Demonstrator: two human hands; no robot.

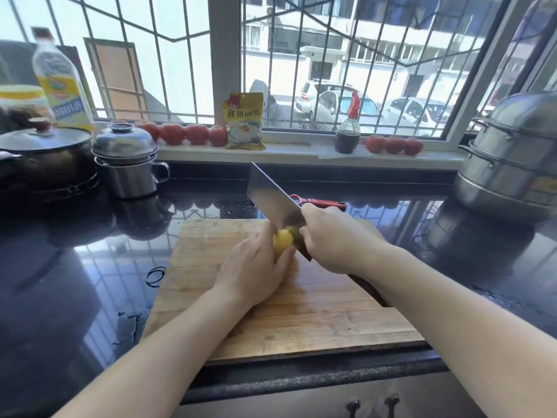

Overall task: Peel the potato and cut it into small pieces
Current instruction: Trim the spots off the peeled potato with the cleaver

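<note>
Sunlight is coming through the barred window at the top of the frame onto a dark glossy counter (60,282), where a wooden board (301,312) is lying in the centre. On it, just above mid-frame, the potato (282,240) is sitting, yellow and seemingly peeled, though part of it is hidden. The left hand (256,267) is curling round its left side, gripping it against the board. The right hand (334,236) is clenching the handle of a cleaver (272,197), whose blade is slanting up and away and seems to be meeting the potato's right side. A red peeler (319,202) is lying on the counter behind the board. To my eye, cutting is only starting. The left fingertips are lying very close to the blade, so a rolling potato or a slipping edge could nick them; the damp counter could also let the board slide.
</note>
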